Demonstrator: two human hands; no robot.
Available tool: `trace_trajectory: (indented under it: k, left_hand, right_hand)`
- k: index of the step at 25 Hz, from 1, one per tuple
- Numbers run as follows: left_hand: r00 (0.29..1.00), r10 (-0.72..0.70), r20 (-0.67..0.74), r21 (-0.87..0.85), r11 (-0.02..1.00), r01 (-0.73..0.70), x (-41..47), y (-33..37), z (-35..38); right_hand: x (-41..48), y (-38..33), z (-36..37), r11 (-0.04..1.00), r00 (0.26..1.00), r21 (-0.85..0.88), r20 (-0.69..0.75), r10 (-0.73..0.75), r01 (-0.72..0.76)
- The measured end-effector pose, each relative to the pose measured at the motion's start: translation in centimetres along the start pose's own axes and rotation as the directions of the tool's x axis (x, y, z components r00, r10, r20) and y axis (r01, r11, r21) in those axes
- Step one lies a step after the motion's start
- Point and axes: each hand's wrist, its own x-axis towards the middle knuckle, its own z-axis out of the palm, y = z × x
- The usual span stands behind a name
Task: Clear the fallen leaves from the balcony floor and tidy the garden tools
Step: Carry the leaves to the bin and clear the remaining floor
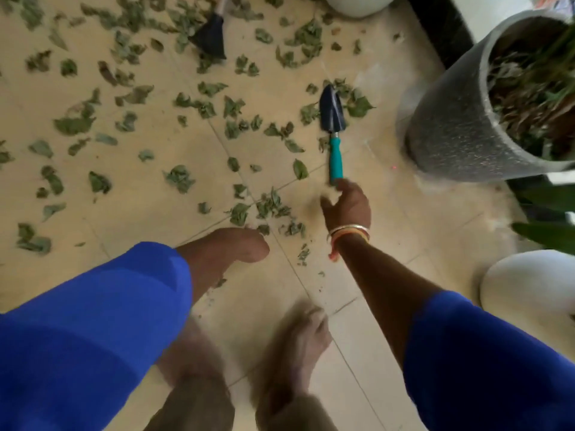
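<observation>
Beside the grey pot (451,126) of dry leaves (522,98), right grip (345,206) spread open at trowel (334,135); left grip (245,244) unclear.

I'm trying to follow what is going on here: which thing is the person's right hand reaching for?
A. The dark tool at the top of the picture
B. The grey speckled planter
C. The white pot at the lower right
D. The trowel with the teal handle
D: the right hand stretches its fingers to the near end of the teal handle of the trowel, which lies flat among the leaves.
</observation>
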Motion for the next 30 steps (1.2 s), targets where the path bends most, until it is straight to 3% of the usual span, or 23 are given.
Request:
trace_trajectory:
  k: [2,5,7,9,11,14,16,17,18,20,22,24,25,27,29,30]
  left_hand:
    - [0.996,0.028,-0.087,0.001,1.0,-0.028,-0.5,0.5,-1.0]
    - [0.897,0.108,-0.428,-0.027,0.991,-0.132,0.0,1.0,-2.9]
    - [0.823,0.128,-0.554,-0.176,0.948,-0.265,1.3,2.1,-4.0]
    - [0.802,0.104,-0.589,-0.362,0.853,-0.376,2.0,3.6,-5.2]
    - [0.819,0.057,-0.571,-0.565,0.696,-0.443,2.2,5.6,-6.6]
    - [0.796,-0.103,-0.597,-0.711,0.528,-0.465,3.4,7.2,-8.8]
    - [0.743,-0.222,-0.631,-0.734,0.48,-0.48,5.2,6.7,-10.5]
    - [0.73,-0.225,-0.645,-0.732,0.458,-0.505,5.8,6.4,-11.3]
    - [0.723,-0.189,-0.665,-0.715,0.441,-0.542,6.3,6.1,-11.8]
    - [0.701,-0.102,-0.706,-0.66,0.455,-0.599,7.1,5.5,-12.4]
    - [0.678,-0.049,-0.733,-0.62,0.457,-0.638,8.1,4.9,-12.4]
    - [0.658,-0.017,-0.753,-0.597,0.436,-0.673,8.6,4.5,-12.2]
    - [0.641,-0.01,-0.768,-0.581,0.434,-0.689,8.8,4.4,-12.2]
    - [0.619,-0.02,-0.785,-0.564,0.436,-0.701,8.9,4.5,-12.2]
    - [0.615,-0.038,-0.787,-0.57,0.426,-0.703,8.9,4.6,-12.1]
    - [0.61,-0.045,-0.791,-0.567,0.43,-0.703,8.6,4.7,-11.9]
  right_hand:
    - [3.7,-1.4,0.5,0.998,0.996,0.014,-0.059,0.063,-0.063]
    - [8.1,-2.5,2.1,0.983,0.984,-0.047,0.029,0.176,-0.175]
    - [8.7,-3.0,2.9,0.977,0.976,-0.041,0.042,0.212,-0.21]
    - [7.9,-3.7,3.4,0.973,0.975,0.074,-0.007,0.221,-0.22]
    - [6.0,-4.5,4.2,0.962,0.987,0.249,-0.083,0.139,-0.115]
    - [3.5,-5.6,5.1,0.87,0.96,0.406,-0.137,-0.244,0.28]
    - [4.8,-4.6,4.9,0.803,0.891,0.398,-0.098,-0.443,0.443]
    - [6.6,-3.9,4.6,0.827,0.882,0.309,-0.119,-0.456,0.469]
    - [9.0,-3.0,4.3,0.879,0.893,0.178,-0.177,-0.413,0.442]
    - [14.3,-1.8,3.3,0.968,0.92,0.012,-0.315,-0.233,0.249]
    - [19.1,-2.0,2.5,0.996,0.935,-0.006,-0.343,-0.088,0.092]
    - [22.7,-3.1,2.8,0.998,0.955,0.017,-0.292,-0.046,0.053]
    - [23.6,-4.0,3.1,0.995,0.961,0.019,-0.262,-0.088,0.097]
    - [23.3,-6.0,4.5,0.947,0.933,-0.039,-0.164,-0.32,0.318]
    - [21.1,-7.3,5.7,0.785,0.793,-0.148,-0.007,-0.61,0.602]
    - [20.5,-7.1,6.0,0.713,0.733,-0.199,0.041,-0.679,0.672]
